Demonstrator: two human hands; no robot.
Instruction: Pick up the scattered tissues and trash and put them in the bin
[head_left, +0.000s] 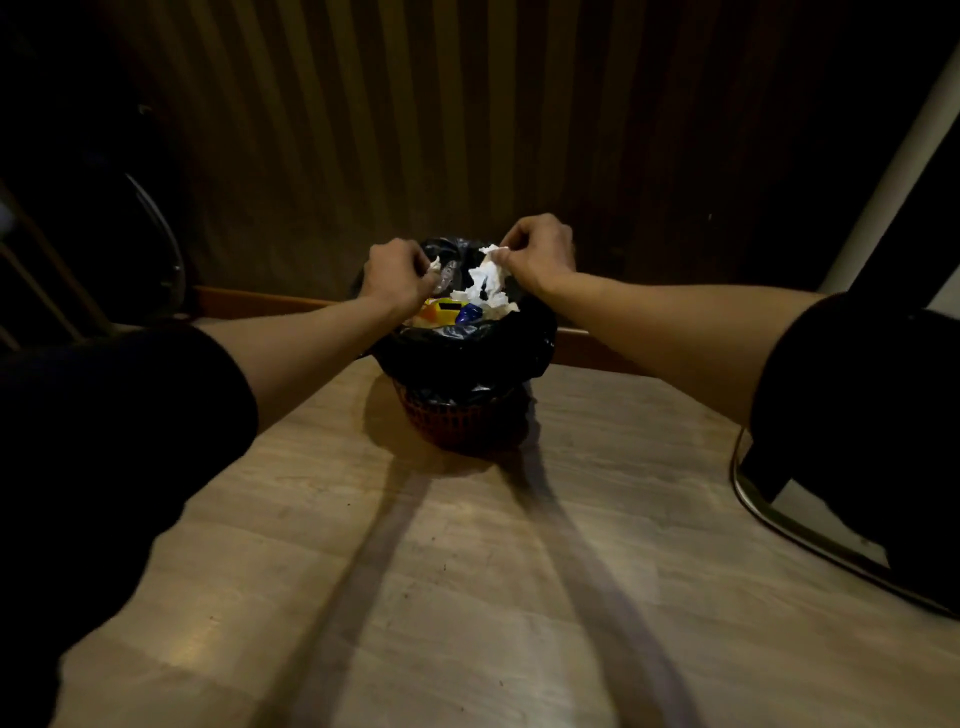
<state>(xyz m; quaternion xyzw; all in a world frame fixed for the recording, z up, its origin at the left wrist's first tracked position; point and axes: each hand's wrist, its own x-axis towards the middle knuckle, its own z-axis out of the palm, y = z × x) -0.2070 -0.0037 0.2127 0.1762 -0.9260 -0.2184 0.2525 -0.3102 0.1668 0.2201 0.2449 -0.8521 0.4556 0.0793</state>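
Observation:
A small red mesh bin (457, 423) lined with a black bag (467, 348) stands on the wooden floor near the wall. Inside lie white tissues, a yellow wrapper (436, 309) and a blue piece (470, 313). My right hand (540, 254) hovers over the bin's far right rim, fingers pinched on a crumpled white tissue (485, 278) that hangs into the bin. My left hand (397, 273) is over the left rim, closed on a clear plastic wrapper (444, 275) with a bit of white tissue.
A striped wooden wall (415, 130) rises just behind the bin, with a skirting board (249, 301) at its foot. A chair's curved metal frame (161, 234) stands at the left. A dark object with a metal-rimmed base (789, 525) sits at the right.

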